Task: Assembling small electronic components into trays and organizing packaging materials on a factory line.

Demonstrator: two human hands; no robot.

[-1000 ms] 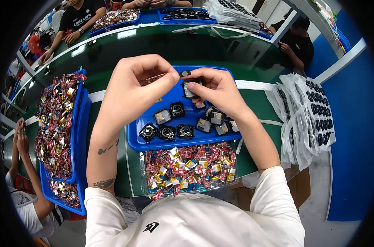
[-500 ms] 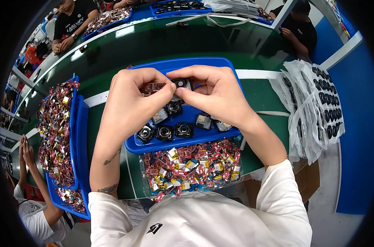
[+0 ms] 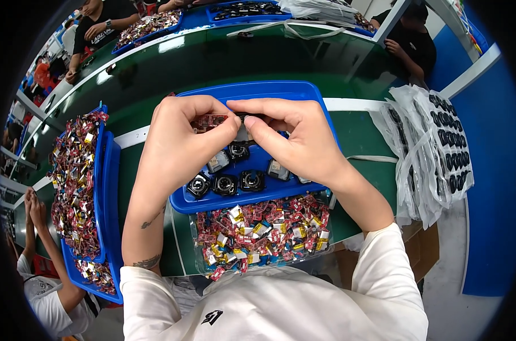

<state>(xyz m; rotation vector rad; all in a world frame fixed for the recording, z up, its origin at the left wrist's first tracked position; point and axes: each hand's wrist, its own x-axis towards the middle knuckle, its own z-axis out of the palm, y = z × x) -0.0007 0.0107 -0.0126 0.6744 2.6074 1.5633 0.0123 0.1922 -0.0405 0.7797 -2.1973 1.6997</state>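
While the small dark case (image 3: 242,134) sits mostly hidden between the person's fingertips above the blue tray (image 3: 269,88), its grey face shows just under the thumbs. The right hand (image 3: 295,136) grips it with bent fingers; the left hand (image 3: 184,133) is closed around a red circuit board (image 3: 211,120), and what its fingertips pinch is too covered to tell. Compared with a second ago, when the case lay in plain view under the right thumb, the two thumb tips now almost meet at it, which suggests finer two-handed work at one edge.

Below the hands, loose watch-like cases (image 3: 252,180) lie in the tray, near its close wall. Just beyond that wall comes a heap of red boards (image 3: 263,230), between the forearms. Heaped blue bins (image 3: 106,187) bound the left side; on the right, the green bench (image 3: 357,136) separates the tray from bagged sheets of dark parts (image 3: 423,148). The elbows appear less hemmed in there, and the far bench surface seems to offer the most reach.
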